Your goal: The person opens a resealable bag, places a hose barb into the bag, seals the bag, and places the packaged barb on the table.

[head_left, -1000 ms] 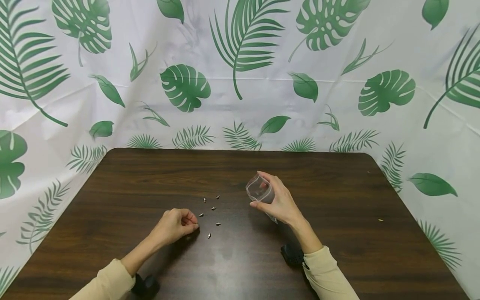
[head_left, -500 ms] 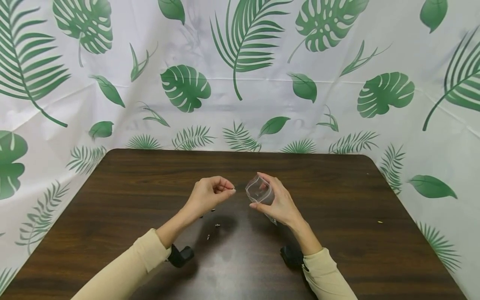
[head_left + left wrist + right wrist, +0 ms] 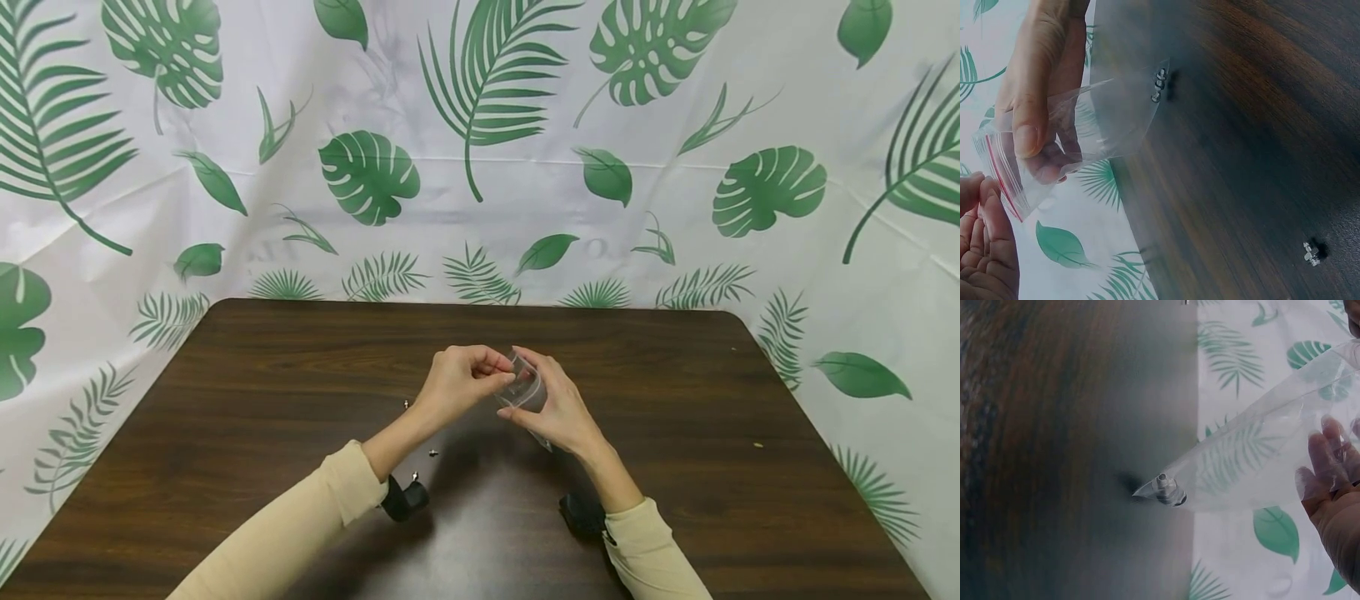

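My right hand point(image 3: 558, 400) grips a clear zip-lock bag point(image 3: 1104, 119) near its red-striped mouth, fingers on one side and thumb on the other. The bag hangs tilted, mouth open toward the left hand. In its bottom corner lie a few small shiny metal pieces point(image 3: 1171, 490). My left hand point(image 3: 463, 379) is right at the bag's mouth, thumb and fingertips point(image 3: 986, 187) pinched together on a small metal piece mostly hidden by them. Several more such metal pieces point(image 3: 433, 453) lie loose on the table, some behind the left forearm.
The dark wood-grain table point(image 3: 645, 350) ends at a white cloth point(image 3: 525, 208) printed with green leaves. A small yellowish scrap point(image 3: 758, 445) lies at the right. Black wrist cameras point(image 3: 405, 498) hang under both wrists, the left one close to a metal piece.
My left hand has moved from beside the loose pieces on the table, up and to the right, to the bag's mouth. The right hand and bag have stayed nearly still.
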### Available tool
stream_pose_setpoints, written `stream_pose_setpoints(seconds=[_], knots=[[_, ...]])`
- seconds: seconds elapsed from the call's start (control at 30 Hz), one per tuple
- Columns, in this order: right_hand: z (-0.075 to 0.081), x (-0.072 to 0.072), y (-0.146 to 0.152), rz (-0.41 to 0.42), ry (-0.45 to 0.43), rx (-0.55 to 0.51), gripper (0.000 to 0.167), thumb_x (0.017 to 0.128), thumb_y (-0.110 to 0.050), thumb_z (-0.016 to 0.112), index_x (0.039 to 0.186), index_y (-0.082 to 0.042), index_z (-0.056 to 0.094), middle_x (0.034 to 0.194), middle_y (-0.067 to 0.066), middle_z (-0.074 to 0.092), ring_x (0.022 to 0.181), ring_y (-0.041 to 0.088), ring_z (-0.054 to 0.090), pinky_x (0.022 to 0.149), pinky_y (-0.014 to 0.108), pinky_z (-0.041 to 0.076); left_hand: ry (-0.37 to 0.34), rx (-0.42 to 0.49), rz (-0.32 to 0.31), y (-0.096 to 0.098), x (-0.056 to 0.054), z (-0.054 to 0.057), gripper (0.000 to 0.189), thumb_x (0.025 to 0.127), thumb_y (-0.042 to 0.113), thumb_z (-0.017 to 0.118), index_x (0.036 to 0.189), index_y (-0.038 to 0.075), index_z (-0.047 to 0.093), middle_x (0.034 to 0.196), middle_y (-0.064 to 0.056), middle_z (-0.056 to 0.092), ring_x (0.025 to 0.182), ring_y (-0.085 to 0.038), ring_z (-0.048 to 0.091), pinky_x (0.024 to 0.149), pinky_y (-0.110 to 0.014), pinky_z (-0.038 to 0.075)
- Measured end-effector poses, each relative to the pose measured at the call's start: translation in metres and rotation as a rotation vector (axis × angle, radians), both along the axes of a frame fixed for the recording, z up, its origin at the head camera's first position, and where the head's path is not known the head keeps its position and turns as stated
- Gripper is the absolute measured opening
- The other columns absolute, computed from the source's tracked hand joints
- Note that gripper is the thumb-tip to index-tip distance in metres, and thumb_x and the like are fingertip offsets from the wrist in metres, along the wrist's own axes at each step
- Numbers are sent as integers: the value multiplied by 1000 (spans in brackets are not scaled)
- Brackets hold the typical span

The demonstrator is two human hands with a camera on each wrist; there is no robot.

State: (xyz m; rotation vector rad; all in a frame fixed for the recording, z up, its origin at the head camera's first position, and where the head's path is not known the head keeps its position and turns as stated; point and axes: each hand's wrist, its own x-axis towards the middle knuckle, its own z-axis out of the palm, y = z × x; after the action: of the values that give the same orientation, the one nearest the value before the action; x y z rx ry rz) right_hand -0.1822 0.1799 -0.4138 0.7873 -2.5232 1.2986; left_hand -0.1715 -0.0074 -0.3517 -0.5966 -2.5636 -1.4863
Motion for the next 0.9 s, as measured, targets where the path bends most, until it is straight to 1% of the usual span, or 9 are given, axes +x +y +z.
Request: stream_pose_setpoints(seconds=[0.13,0.23,0.3,0.37,0.43,0.53,0.73,0.9], knots=[[-1,0,1,-3,-5,1,84,68,-22,85,139,-17,42,107,4,55,97,18,51,81,41,45,9,25,9,-2,2,0,8,81,10,73,89,6,72,79,-6,72,64,-10,66,56,-18,50],[-1,0,2,-7,5,4,84,67,-22,85,139,-17,42,104,5,54,94,18,51,78,40,45,24,58,14,-8,5,0,9,81,10,73,89,5,72,78,-7,71,62,-10,64,54,-20,50],[-1,0,2,-7,13,2,84,67,-22,86,139,-16,42,103,6,54,94,18,51,77,39,45,23,69,29,-15,6,-1,9,81,10,73,89,5,72,77,-7,71,61,-9,63,54,-20,50],[-1,0,2,-7,22,3,85,67,-23,86,139,-16,42,102,7,55,94,19,52,77,39,45,14,70,57,-23,8,-4,10,81,11,74,89,6,72,77,-6,71,60,-9,62,53,-20,49],[0,0,2,-9,26,6,85,67,-24,86,139,-16,42,102,7,55,94,20,52,77,40,45,-6,63,92,-32,10,-8,11,80,11,75,89,6,71,77,-6,71,60,-8,61,52,-19,48],[0,-1,2,-17,31,17,85,66,-25,86,139,-17,42,103,7,56,95,20,53,78,40,45,-56,49,142,-46,13,-15,11,80,12,75,89,6,71,78,-5,71,60,-7,61,52,-20,47],[0,-1,2,-23,30,23,85,66,-26,86,139,-16,43,102,7,56,95,20,53,77,41,45,-130,7,197,-71,19,-33,11,80,12,74,90,8,71,79,-4,70,62,-8,60,54,-20,47],[-1,-1,2,-25,31,24,85,66,-26,86,139,-17,42,103,7,56,95,20,52,77,41,45,-167,-62,244,-89,23,-51,12,80,12,75,89,6,70,77,-3,70,63,-8,60,54,-19,46]])
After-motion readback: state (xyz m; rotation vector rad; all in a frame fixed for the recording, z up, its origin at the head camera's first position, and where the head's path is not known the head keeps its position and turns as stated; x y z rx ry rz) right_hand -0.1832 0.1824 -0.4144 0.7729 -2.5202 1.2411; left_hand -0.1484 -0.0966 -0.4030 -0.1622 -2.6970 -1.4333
